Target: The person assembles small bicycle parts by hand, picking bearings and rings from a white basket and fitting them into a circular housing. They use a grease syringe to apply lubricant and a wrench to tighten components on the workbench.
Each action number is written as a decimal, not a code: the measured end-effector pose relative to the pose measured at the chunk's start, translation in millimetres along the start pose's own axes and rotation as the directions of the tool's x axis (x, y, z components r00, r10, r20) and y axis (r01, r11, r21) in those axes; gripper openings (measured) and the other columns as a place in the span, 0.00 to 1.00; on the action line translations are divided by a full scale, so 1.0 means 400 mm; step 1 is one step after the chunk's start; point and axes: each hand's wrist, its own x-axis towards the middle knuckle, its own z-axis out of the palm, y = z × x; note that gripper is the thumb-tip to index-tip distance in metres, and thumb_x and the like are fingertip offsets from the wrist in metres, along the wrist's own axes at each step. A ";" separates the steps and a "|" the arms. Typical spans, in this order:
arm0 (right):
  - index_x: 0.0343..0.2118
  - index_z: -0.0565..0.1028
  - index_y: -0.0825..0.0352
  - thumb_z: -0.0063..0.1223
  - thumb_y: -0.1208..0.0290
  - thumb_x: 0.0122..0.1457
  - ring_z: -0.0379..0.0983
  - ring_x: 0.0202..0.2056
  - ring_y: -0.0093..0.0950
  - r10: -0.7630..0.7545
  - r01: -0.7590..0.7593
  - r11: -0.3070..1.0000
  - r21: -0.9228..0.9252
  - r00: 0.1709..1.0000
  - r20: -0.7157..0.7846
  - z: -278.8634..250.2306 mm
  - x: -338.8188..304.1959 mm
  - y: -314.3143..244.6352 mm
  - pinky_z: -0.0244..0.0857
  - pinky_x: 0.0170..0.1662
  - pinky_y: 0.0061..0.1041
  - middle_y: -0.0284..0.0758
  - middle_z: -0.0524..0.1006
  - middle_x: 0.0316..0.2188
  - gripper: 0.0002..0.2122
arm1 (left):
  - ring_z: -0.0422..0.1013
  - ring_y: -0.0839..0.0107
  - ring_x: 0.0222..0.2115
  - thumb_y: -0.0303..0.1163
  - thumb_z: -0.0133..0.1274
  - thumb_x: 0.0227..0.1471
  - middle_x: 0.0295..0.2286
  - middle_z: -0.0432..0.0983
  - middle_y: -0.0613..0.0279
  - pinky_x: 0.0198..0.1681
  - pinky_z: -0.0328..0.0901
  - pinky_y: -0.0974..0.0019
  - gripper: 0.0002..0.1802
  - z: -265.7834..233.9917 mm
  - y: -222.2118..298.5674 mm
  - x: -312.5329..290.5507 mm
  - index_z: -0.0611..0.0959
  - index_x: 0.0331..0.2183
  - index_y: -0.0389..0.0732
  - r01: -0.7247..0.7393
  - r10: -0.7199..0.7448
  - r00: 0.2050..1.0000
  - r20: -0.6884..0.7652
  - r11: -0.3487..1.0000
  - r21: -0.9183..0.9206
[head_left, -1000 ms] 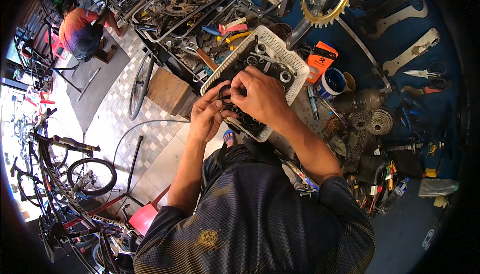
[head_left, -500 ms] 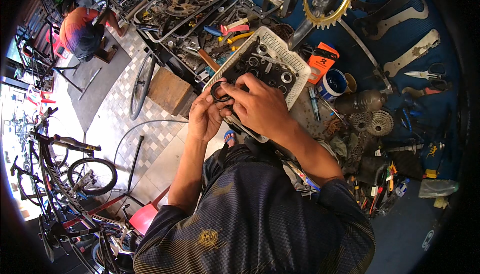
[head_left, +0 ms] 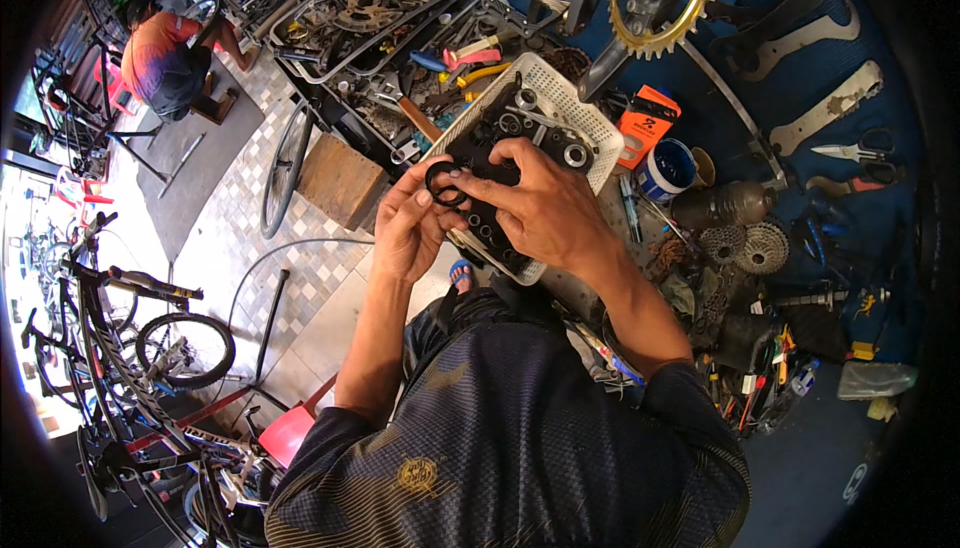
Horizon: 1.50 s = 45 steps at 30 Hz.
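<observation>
My left hand [head_left: 408, 226] is closed on a black ring [head_left: 430, 176], pinched between thumb and fingers. A second black loop seems to sit just below it, partly overlapping; I cannot tell whether the two are joined. My right hand [head_left: 545, 210] has its fingers apart, one fingertip stretched out to the ring's edge and another finger bent above it. Both hands are over the near left side of a cream plastic basket [head_left: 603, 133]. Inside lie small black and metal rings, among them a silver ring [head_left: 575, 155].
A crank with a gold chainring [head_left: 697, 23] hangs over the far side. Right of the basket stand an orange box [head_left: 648, 126] and a white-blue tub [head_left: 668, 168]. Parts trays [head_left: 365, 8] lie beyond. Bicycles [head_left: 130, 348] fill the left, where another person [head_left: 165, 63] squats.
My right hand has drawn back a little to the right and its fingers have spread, leaving the black ring in my left hand more exposed.
</observation>
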 end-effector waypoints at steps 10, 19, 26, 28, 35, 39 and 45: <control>0.53 0.81 0.48 0.60 0.75 0.55 0.79 0.41 0.36 0.009 -0.007 0.998 0.067 0.999 -0.039 0.023 -0.012 0.016 0.77 0.39 0.37 0.34 0.73 0.45 0.22 | 0.78 0.61 0.42 0.38 0.58 0.60 0.50 0.76 0.46 0.35 0.77 0.63 0.31 -0.015 0.010 -0.009 0.71 0.59 0.31 -0.016 0.030 0.996 -0.079 0.984 0.177; 0.48 0.78 0.60 0.61 0.72 0.59 0.80 0.38 0.38 0.297 -0.308 0.927 0.213 0.951 0.083 0.188 0.020 0.249 0.74 0.40 0.38 0.35 0.79 0.39 0.14 | 0.80 0.53 0.40 0.35 0.56 0.62 0.47 0.77 0.50 0.31 0.81 0.62 0.30 -0.096 0.052 -0.057 0.69 0.61 0.35 -0.112 0.128 0.982 -0.140 0.987 0.117; 0.47 0.70 0.61 0.60 0.75 0.58 0.80 0.41 0.39 0.288 -0.333 0.915 0.227 0.934 0.211 0.332 0.044 0.249 0.73 0.41 0.41 0.35 0.80 0.38 0.16 | 0.79 0.54 0.41 0.32 0.56 0.62 0.48 0.77 0.48 0.32 0.80 0.61 0.29 -0.104 0.012 -0.086 0.70 0.61 0.35 -0.086 0.093 0.982 -0.167 0.995 0.052; 0.47 0.70 0.61 0.60 0.75 0.57 0.80 0.41 0.40 0.286 -0.327 0.919 0.219 0.938 0.198 0.341 0.049 0.240 0.73 0.41 0.42 0.36 0.80 0.39 0.16 | 0.79 0.55 0.42 0.30 0.56 0.62 0.50 0.76 0.47 0.33 0.80 0.60 0.28 -0.105 0.004 -0.087 0.70 0.61 0.35 -0.066 0.072 0.985 -0.159 0.997 0.040; 0.46 0.69 0.60 0.59 0.75 0.56 0.80 0.38 0.40 0.257 -0.277 0.947 0.164 0.957 0.135 0.365 0.045 0.233 0.72 0.38 0.41 0.34 0.80 0.33 0.16 | 0.79 0.58 0.42 0.28 0.56 0.62 0.49 0.75 0.50 0.33 0.81 0.59 0.27 -0.097 -0.003 -0.077 0.70 0.61 0.35 -0.044 0.049 0.989 -0.139 0.998 0.035; 0.47 0.69 0.61 0.59 0.75 0.56 0.81 0.38 0.43 0.275 -0.312 0.929 0.201 0.942 0.190 0.358 0.038 0.243 0.73 0.39 0.44 0.37 0.81 0.35 0.17 | 0.79 0.59 0.42 0.29 0.56 0.62 0.49 0.75 0.50 0.33 0.80 0.61 0.27 -0.092 0.002 -0.068 0.70 0.60 0.35 -0.041 0.047 0.991 -0.128 0.998 0.048; 0.46 0.69 0.60 0.59 0.74 0.56 0.80 0.38 0.40 0.315 -0.345 0.914 0.213 0.935 0.163 0.332 0.025 0.274 0.72 0.38 0.41 0.34 0.80 0.33 0.15 | 0.80 0.59 0.42 0.28 0.55 0.62 0.49 0.75 0.49 0.33 0.80 0.61 0.27 -0.094 0.002 -0.069 0.70 0.60 0.35 -0.027 0.032 0.991 -0.133 0.999 0.036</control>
